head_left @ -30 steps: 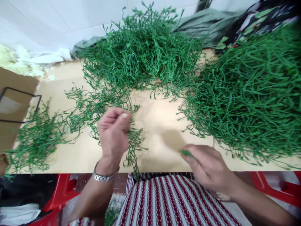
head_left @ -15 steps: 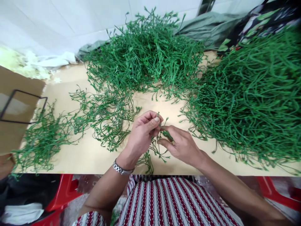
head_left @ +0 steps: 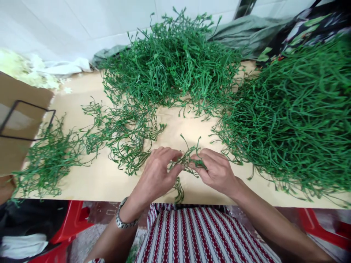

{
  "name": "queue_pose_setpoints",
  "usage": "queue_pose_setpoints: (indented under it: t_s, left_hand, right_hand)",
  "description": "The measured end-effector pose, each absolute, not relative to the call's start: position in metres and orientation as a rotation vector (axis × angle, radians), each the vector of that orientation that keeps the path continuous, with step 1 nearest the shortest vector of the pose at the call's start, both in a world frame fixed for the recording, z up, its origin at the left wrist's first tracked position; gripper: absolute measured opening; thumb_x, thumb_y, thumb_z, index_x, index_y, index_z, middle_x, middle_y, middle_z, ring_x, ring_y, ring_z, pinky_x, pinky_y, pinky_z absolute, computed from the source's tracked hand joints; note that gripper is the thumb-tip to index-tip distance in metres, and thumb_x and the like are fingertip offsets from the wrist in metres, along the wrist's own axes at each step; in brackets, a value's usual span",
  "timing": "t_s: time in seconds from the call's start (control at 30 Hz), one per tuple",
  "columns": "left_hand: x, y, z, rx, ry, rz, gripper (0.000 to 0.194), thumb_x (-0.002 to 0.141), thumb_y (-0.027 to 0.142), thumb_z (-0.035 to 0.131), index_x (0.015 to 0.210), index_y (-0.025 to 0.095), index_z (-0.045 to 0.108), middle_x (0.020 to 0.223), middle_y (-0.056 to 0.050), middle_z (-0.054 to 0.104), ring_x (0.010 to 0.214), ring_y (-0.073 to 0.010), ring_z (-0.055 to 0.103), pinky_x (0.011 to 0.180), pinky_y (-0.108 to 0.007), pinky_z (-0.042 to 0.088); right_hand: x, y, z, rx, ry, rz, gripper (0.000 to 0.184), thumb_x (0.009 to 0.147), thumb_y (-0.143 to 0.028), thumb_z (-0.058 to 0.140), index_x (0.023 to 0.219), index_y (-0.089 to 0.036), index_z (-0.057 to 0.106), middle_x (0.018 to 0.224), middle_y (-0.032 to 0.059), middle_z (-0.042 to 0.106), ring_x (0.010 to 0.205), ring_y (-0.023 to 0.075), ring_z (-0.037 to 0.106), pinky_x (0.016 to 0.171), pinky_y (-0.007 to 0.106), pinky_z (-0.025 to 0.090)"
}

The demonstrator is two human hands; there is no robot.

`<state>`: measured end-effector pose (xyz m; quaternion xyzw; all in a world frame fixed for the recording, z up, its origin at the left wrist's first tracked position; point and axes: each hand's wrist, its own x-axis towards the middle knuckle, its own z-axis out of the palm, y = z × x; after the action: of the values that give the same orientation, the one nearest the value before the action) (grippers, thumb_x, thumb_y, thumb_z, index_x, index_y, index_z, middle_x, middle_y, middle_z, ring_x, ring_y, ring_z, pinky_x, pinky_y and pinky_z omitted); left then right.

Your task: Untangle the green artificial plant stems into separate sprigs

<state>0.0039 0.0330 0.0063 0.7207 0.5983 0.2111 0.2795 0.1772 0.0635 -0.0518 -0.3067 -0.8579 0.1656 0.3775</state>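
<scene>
Thin green plastic-looking stems [head_left: 187, 157] with small budded tips stretch between my two hands, above the table's front part. My left hand [head_left: 157, 173] pinches them between thumb and fingers from the left. From the right, my right hand [head_left: 215, 170] grips the same small bunch, its thumb and forefinger closed on it. A few loose stems [head_left: 179, 191] lie below my hands at the table edge. Nearest to my left hand is a loose scatter of stems [head_left: 128, 146]. To the right of my right hand rises a large heap of stems [head_left: 296, 124].
Another tall pile of stems [head_left: 175, 62] stands against the wall. A small pile [head_left: 51, 160] lies far left by a cardboard box [head_left: 24, 91] with a black wire frame [head_left: 26, 106]. Another person's hand [head_left: 6, 188] shows at the left edge. Red chairs [head_left: 64, 226] stand below.
My left hand has turned palm-down and moved slightly down and left. The stems now spread between both hands. My right hand stays close by, its fingers now closed on the stems.
</scene>
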Motion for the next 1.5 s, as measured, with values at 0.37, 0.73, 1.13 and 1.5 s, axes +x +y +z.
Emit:
queue_pose_setpoints:
  t_s: [0.37,0.73,1.13,1.5]
  left_hand:
    - [0.004,0.033,-0.002,1.534,1.518,0.644,0.011,0.073,0.009,0.047,0.063,0.015,0.049,0.059,0.004,0.049,0.058,-0.0083,0.043,0.058,-0.021,0.034]
    - [0.004,0.035,-0.012,0.982,1.168,0.823,0.012,0.064,0.019,0.059,0.059,0.014,0.049,0.052,0.004,0.044,0.048,-0.0065,0.036,0.048,-0.020,0.029]
    - [0.014,0.033,-0.011,1.316,1.414,0.970,0.011,0.070,0.013,0.054,0.060,0.015,0.052,0.056,0.002,0.047,0.057,-0.0105,0.044,0.056,-0.022,0.037]
    - [-0.007,0.049,0.002,1.377,1.131,0.813,0.011,0.076,0.022,0.058,0.075,0.014,0.065,0.073,-0.004,0.058,0.070,-0.0136,0.052,0.067,-0.027,0.040]
  right_hand:
    - [0.180,0.062,-0.043,-0.744,-2.115,0.441,0.027,0.079,-0.007,0.052,0.104,-0.016,0.049,0.076,0.0042,0.058,0.070,0.0134,0.053,0.065,0.025,0.046]
    - [0.177,0.069,-0.053,-0.575,-2.093,0.971,0.044,0.079,-0.048,0.054,0.109,-0.015,0.052,0.084,0.0050,0.050,0.077,0.0147,0.049,0.066,0.027,0.046]
    - [0.168,0.057,-0.051,-0.901,-2.151,1.032,0.009,0.080,-0.021,0.056,0.084,-0.015,0.052,0.086,0.0049,0.046,0.081,0.0153,0.047,0.071,0.028,0.044]
    - [0.172,0.068,-0.037,-0.783,-2.567,0.885,0.005,0.084,-0.019,0.047,0.084,-0.015,0.050,0.069,0.0019,0.057,0.062,0.0140,0.050,0.059,0.026,0.038]
